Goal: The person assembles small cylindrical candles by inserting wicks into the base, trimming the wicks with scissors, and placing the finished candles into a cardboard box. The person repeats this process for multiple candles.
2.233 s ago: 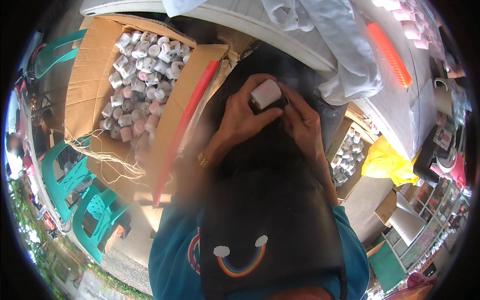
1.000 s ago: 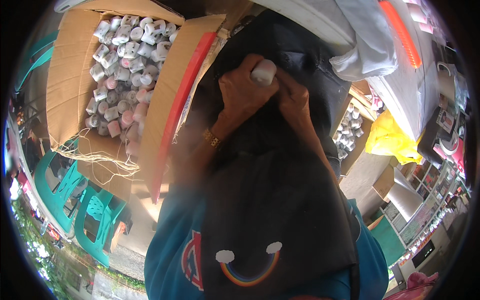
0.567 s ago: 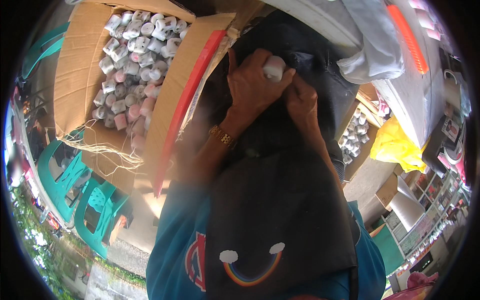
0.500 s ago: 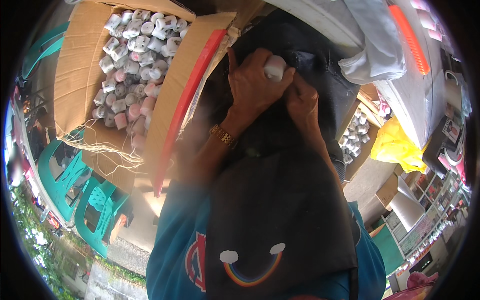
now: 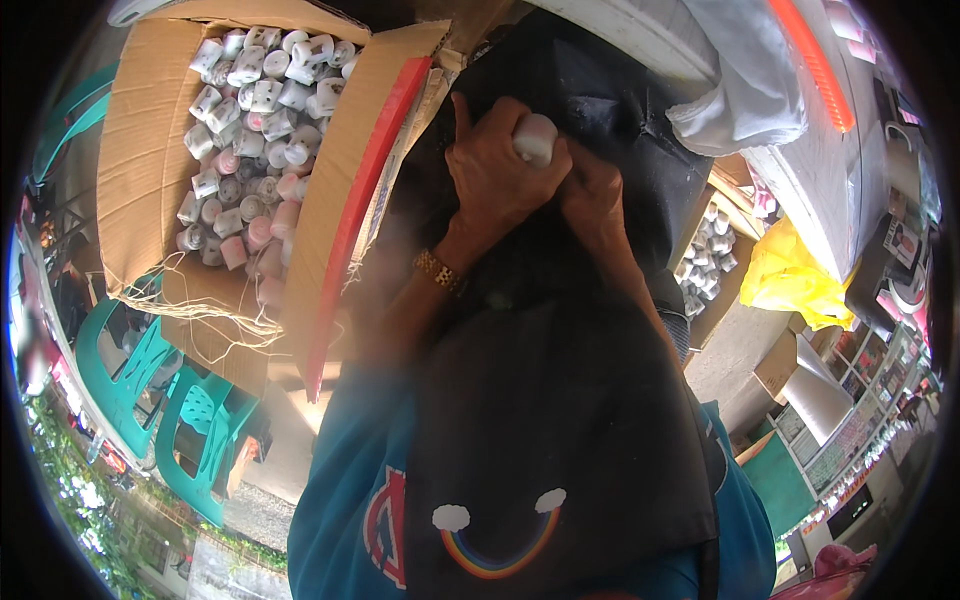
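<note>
My left hand (image 5: 497,168), with a gold watch (image 5: 440,270) on the wrist, is wrapped round a small white rounded cylinder (image 5: 536,139). One smooth end of the cylinder faces up between thumb and fingers. Close against it, my right hand (image 5: 594,188) is closed, its fingers curled and partly hidden behind the left. Whatever the right hand grips, I cannot make out. Both hands are over a black sheet (image 5: 640,135) in front of my black apron (image 5: 560,420).
At left, an open cardboard box (image 5: 140,160) holds many white and pinkish cylinders (image 5: 265,97); frayed strings (image 5: 215,320) hang from it. More cylinders (image 5: 710,250) lie in a box at right, by a yellow plastic bag (image 5: 795,280). Green chairs (image 5: 195,440) stand at lower left.
The view has shifted slightly, moving the box and hands a little leftward in the picture. My right hand sits slightly more behind the left; the left still grips the white cylinder.
</note>
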`<action>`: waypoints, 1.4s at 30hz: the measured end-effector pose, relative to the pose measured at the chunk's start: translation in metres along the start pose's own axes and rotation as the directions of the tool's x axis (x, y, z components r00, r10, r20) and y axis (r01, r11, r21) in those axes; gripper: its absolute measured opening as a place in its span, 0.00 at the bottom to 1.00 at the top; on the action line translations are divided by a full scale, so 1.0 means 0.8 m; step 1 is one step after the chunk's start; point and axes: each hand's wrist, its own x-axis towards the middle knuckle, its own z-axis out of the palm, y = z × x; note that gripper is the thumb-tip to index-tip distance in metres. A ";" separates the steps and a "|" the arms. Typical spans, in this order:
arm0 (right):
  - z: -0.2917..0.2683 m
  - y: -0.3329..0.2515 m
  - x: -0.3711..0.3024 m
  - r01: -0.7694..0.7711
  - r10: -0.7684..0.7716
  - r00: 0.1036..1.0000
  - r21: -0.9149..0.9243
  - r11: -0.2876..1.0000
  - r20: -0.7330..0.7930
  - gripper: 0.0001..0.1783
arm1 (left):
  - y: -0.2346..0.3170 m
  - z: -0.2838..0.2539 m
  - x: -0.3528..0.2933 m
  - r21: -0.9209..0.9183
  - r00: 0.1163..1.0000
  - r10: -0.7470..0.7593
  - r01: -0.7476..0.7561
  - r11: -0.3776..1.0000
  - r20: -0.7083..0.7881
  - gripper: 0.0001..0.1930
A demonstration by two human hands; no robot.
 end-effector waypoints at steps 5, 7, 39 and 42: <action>0.003 0.005 0.000 0.027 -0.027 1.000 0.024 0.999 -0.011 0.16 | -0.001 0.005 -0.003 0.043 0.995 0.064 -0.060 0.997 -0.076 0.15; 0.004 0.005 0.000 0.026 -0.026 1.000 0.002 1.000 -0.006 0.15 | -0.004 0.004 -0.003 0.040 0.993 0.087 -0.084 0.996 -0.077 0.16; -0.094 -0.059 -0.044 -0.053 0.054 0.999 0.159 0.986 0.001 0.16 | 0.069 -0.051 0.013 -0.717 0.782 -0.184 0.621 0.316 0.596 0.18; -0.096 -0.062 -0.045 0.014 -0.015 1.000 0.022 1.000 0.024 0.21 | 0.067 -0.050 0.015 -0.480 0.913 -0.148 0.331 0.812 0.380 0.22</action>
